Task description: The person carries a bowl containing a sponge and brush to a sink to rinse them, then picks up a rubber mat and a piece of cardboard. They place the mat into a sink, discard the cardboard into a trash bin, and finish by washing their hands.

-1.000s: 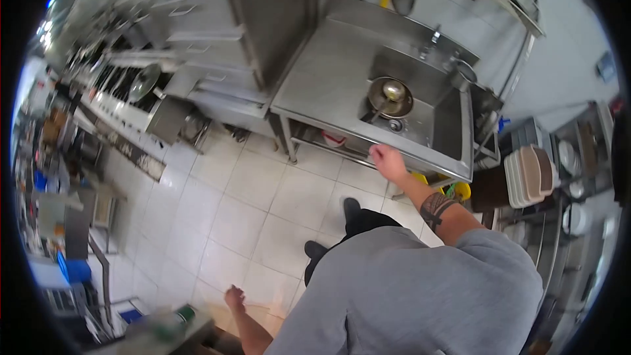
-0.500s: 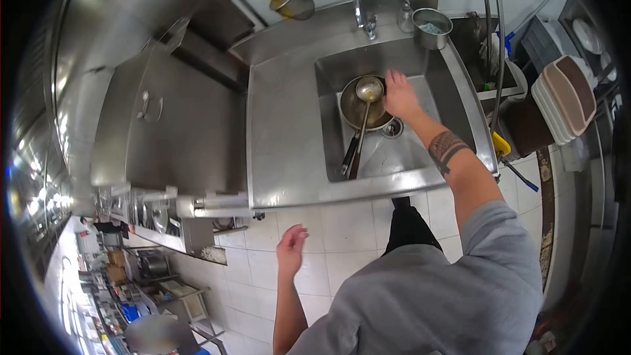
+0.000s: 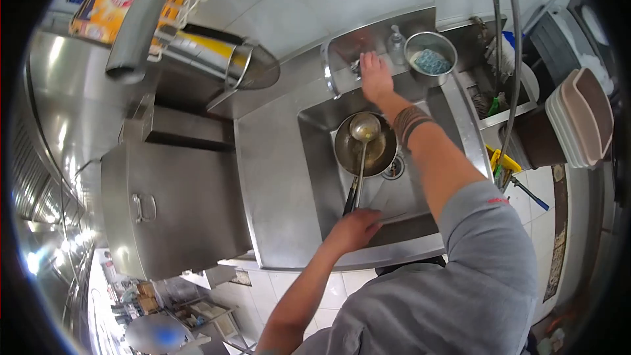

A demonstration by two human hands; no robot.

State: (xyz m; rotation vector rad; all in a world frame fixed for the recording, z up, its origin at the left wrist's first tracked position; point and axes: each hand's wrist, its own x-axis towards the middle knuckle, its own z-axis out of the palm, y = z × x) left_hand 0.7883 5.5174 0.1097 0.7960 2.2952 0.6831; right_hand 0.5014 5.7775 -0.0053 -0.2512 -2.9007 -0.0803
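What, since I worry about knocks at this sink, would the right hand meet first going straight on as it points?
Probably the faucet: the right hand points to the back of the sink, fingertips seemingly touching that faucet. Beyond stands the steel backsplash. Depth is hard to judge.

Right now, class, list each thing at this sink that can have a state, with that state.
frying pan: upright in the sink, ladle inside.
ladle: bowl up, resting in the pan.
faucet: under the right hand; flow unclear.
metal pot: upright, holds a blue-green scrubber.
left hand: at the handle ends; grip unclear.
right hand: fingers open on the faucet.
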